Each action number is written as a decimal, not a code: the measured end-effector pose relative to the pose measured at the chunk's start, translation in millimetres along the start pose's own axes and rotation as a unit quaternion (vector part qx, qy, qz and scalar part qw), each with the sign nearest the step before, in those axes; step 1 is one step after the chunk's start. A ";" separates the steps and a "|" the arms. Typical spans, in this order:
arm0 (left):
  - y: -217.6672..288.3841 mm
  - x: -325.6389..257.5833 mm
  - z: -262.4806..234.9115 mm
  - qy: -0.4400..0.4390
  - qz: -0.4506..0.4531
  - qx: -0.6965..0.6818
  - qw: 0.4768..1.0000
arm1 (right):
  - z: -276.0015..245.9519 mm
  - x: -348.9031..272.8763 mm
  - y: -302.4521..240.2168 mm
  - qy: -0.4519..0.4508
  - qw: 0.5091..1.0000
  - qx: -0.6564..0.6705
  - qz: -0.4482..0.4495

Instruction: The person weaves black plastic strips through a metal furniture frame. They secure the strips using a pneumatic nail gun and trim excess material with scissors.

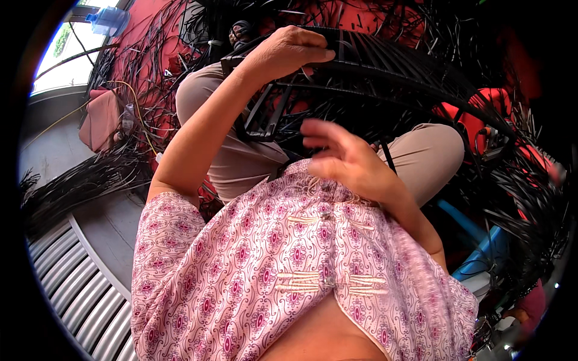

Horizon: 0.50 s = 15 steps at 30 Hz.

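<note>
Across my lap lies a black frame (385, 69) strung with many narrow black strips, like a woven chair part. My left hand (292, 53) is closed at its upper left part, thumb and fingers bent over the strips. The fingers partly hide what lies beneath them. My right hand (346, 157) hovers in front of my shirt, below the frame and apart from it. Its fingers are spread and smeared by motion, and nothing shows in them. A smaller ladder-like black part (265, 114) of the frame stands between my knees.
Loose black strips (90, 174) lie in heaps around me on the red floor covering (150, 36). To the left are a pink cloth (101, 120) and a slatted grey seat (90, 289). A blue plastic piece (481, 253) lies at right; a water bottle (108, 21) stands far left.
</note>
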<state>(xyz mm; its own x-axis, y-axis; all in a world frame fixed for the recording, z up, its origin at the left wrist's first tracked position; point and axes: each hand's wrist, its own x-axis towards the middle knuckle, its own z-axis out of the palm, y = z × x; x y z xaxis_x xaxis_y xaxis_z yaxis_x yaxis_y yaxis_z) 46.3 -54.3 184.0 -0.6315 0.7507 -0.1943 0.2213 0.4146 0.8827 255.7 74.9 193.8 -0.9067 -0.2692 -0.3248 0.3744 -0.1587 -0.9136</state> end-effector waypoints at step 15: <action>-16.2 66.5 -44.5 0.061 0.085 -0.002 0.994 | -47.2 38.1 140.7 0.165 0.868 -0.468 -0.030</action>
<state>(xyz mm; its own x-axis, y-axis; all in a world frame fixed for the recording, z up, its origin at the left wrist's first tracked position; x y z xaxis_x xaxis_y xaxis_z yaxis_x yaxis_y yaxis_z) -32.4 -34.0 175.9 -0.6703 0.7420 0.0115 0.3295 0.2838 0.9005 264.7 87.1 41.3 -0.9831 0.0233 -0.1816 0.1426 0.7195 -0.6797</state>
